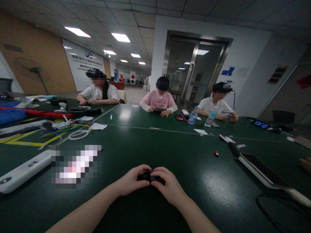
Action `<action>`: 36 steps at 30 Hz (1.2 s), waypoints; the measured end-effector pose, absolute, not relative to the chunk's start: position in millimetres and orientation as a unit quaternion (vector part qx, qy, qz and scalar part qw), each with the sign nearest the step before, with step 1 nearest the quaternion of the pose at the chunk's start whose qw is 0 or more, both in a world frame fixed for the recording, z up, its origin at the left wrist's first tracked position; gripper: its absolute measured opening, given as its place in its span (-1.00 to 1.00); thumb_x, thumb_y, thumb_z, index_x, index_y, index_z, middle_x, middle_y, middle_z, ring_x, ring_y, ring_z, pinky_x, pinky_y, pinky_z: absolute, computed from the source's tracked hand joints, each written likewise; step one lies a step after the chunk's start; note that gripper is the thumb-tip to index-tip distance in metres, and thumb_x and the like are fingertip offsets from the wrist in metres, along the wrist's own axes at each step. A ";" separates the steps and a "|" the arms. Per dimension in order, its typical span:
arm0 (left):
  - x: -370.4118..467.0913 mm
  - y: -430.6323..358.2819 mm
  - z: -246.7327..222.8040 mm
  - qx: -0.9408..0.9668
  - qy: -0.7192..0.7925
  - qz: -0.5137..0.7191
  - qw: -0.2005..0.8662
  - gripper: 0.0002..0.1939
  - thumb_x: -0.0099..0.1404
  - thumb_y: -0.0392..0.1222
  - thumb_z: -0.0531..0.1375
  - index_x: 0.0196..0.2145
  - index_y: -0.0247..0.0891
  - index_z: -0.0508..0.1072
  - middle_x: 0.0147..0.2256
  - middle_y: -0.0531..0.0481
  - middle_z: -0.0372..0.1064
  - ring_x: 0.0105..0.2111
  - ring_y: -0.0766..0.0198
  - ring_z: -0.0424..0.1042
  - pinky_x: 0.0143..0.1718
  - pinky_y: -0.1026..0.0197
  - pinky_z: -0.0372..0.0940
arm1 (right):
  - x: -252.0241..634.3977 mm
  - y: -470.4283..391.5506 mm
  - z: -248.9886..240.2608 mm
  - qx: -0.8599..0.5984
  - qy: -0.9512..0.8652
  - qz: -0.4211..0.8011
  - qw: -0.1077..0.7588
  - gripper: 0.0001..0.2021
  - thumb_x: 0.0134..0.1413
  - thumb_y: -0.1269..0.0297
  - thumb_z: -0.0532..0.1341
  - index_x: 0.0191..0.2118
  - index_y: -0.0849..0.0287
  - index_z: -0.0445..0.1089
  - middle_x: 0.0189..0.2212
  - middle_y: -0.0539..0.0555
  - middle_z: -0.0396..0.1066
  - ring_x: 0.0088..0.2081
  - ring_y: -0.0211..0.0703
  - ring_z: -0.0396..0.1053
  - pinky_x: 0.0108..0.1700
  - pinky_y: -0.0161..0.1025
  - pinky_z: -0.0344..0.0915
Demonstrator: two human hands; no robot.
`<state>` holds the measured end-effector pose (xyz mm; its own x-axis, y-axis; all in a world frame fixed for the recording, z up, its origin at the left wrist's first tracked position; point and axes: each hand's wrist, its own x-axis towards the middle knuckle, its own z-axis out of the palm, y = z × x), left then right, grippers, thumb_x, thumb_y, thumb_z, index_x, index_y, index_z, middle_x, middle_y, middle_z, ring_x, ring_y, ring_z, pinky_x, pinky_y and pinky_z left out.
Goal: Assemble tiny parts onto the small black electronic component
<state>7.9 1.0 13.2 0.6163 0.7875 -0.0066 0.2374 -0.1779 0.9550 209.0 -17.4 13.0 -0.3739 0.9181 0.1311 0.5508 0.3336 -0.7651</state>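
Both of my hands meet at the near middle of the dark green table (136,149). A small black object (150,177) sits between them, mostly covered by the fingers, so its kind does not show. My left hand (133,181) pinches its left side with thumb and curled fingers. On the other side, my right hand (168,186) grips the right part in the same way. The two thumbs come close together at the near edge of the object.
Left lie a long white device (26,171), a coiled white cable (79,135) and assorted wires. Right are a phone-like slab (263,170), black cable (269,210) and small red item (216,153). Water bottles (193,116) stand farther back. Several people in headsets sit across the table.
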 end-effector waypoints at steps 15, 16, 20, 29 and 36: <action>6.5 1.7 9.4 0.732 0.350 0.263 0.522 -0.61 0.19 -0.18 0.17 -0.02 -0.20 0.21 -0.22 0.01 0.33 -0.21 0.19 0.35 -0.19 0.14 0.26 | 213.0 -19.6 15.6 -0.457 -0.768 0.333 0.301 -0.78 -0.02 0.34 0.23 -0.20 -0.04 0.41 -0.07 -0.03 0.34 0.00 -0.10 0.27 0.06 -0.08 0.19; 6.6 1.7 9.8 0.735 0.348 0.263 0.520 -0.61 0.20 -0.17 0.17 -0.02 -0.20 0.22 -0.22 0.00 0.33 -0.22 0.19 0.35 -0.19 0.14 0.27 | 213.1 -18.9 14.4 -0.459 -0.767 0.333 0.299 -0.80 -0.02 0.34 0.23 -0.21 -0.03 0.42 -0.07 -0.02 0.33 0.01 -0.09 0.27 0.06 -0.07 0.19; 6.7 1.4 12.4 0.741 0.344 0.265 0.513 -0.62 0.20 -0.19 0.18 -0.03 -0.18 0.23 -0.16 -0.01 0.32 -0.17 0.19 0.35 -0.15 0.14 0.26 | 213.8 -17.9 12.3 -0.459 -0.764 0.338 0.301 -0.79 -0.03 0.36 0.23 -0.22 -0.03 0.43 -0.05 -0.01 0.32 0.02 -0.08 0.26 0.07 -0.04 0.18; 6.0 3.5 5.4 0.729 0.366 0.277 0.507 -0.51 0.12 -0.26 0.23 0.00 -0.15 0.19 -0.08 -0.01 0.29 -0.07 0.16 0.31 -0.06 0.10 0.23 | 213.6 -20.1 14.8 -0.466 -0.762 0.330 0.306 -0.79 -0.02 0.37 0.23 -0.22 -0.05 0.43 -0.06 -0.02 0.33 0.01 -0.11 0.27 0.06 -0.06 0.18; 7.1 3.0 5.2 0.733 0.353 0.290 0.504 -0.61 0.18 -0.23 0.18 -0.05 -0.17 0.20 -0.13 -0.01 0.32 -0.10 0.16 0.33 -0.08 0.10 0.22 | 214.6 -16.0 6.3 -0.461 -0.761 0.317 0.327 -0.76 -0.05 0.37 0.24 -0.21 -0.04 0.43 -0.03 -0.01 0.34 0.04 -0.10 0.26 0.09 -0.04 0.17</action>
